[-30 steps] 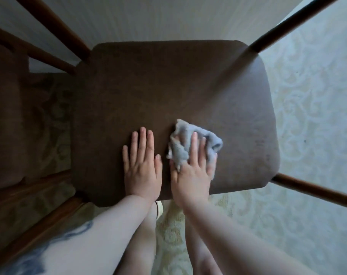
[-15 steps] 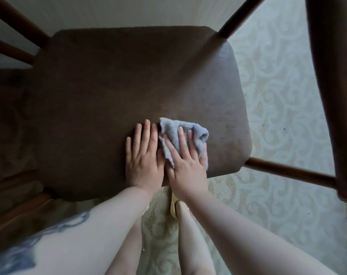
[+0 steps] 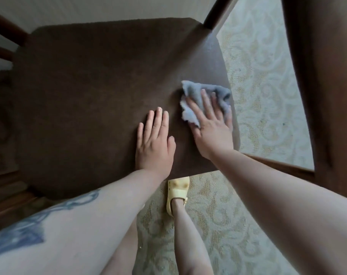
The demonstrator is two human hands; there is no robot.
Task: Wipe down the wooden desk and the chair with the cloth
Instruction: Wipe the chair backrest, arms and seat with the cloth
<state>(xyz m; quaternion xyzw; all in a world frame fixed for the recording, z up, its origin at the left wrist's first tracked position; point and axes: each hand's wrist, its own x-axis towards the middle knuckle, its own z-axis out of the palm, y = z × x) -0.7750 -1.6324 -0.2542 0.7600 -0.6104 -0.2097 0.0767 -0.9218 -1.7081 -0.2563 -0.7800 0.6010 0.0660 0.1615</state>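
Our right hand (image 3: 212, 130) presses the cloth (image 3: 190, 108) flat, fingers spread over it, at the seat's (image 3: 89, 96) 3 o'clock edge. Our left hand (image 3: 153, 143) rests beside it, apart, fingers straight, holding nothing. At 6 o'clock below the seat a yellow sandal (image 3: 177, 190) stands on carpet (image 3: 264, 86).

cloth (image 3: 192, 105) — grey, crumpled, at seat's right edge | chair (image 3: 89, 96) — dark brown padded seat, upright
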